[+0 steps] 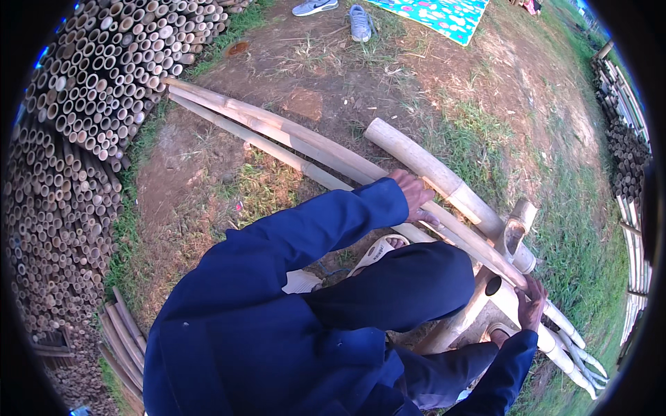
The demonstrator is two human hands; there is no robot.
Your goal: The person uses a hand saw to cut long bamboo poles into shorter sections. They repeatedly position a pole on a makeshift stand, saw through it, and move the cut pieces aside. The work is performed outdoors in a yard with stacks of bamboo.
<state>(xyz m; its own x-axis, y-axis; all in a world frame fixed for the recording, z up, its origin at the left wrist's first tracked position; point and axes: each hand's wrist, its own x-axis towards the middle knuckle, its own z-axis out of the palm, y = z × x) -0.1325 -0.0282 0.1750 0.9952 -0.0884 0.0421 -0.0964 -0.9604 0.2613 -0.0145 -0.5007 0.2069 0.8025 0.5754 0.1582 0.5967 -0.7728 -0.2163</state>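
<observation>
Long bamboo pole (291, 142), pale and split lengthwise, lying slantwise across bare dirt and grass from upper left toward lower right, its near end resting on a low wooden stand (517, 229) made of short bamboo posts. Alongside it, touching, a second thinner pole (277, 149) and a thicker round bamboo section (430, 170) resting across the same stand. Left hand (415, 194) laid on the pole midway along, fingers (430, 215) curled over and closed around it, blue sleeve running back to the body. Right hand (533, 304) lower right, near the stand, fingers wrapped shut around the pole's end where thin split strips (579, 357) fan out toward the grass. Dark blue jacket (263, 326) and bent knees filling the lower middle, a pale sandal (378, 251) showing just under the left forearm. Big stack of cut bamboo ends (104, 69) piled along the left edge, a few loose bamboo lengths (121, 333) on the ground below it. Another bamboo stack (628, 149) along the right edge. Pair of grey sports shoes (340, 14) at the top, just beside a bright patterned mat (437, 14). Patchy grass (479, 132) around the bare dirt.
</observation>
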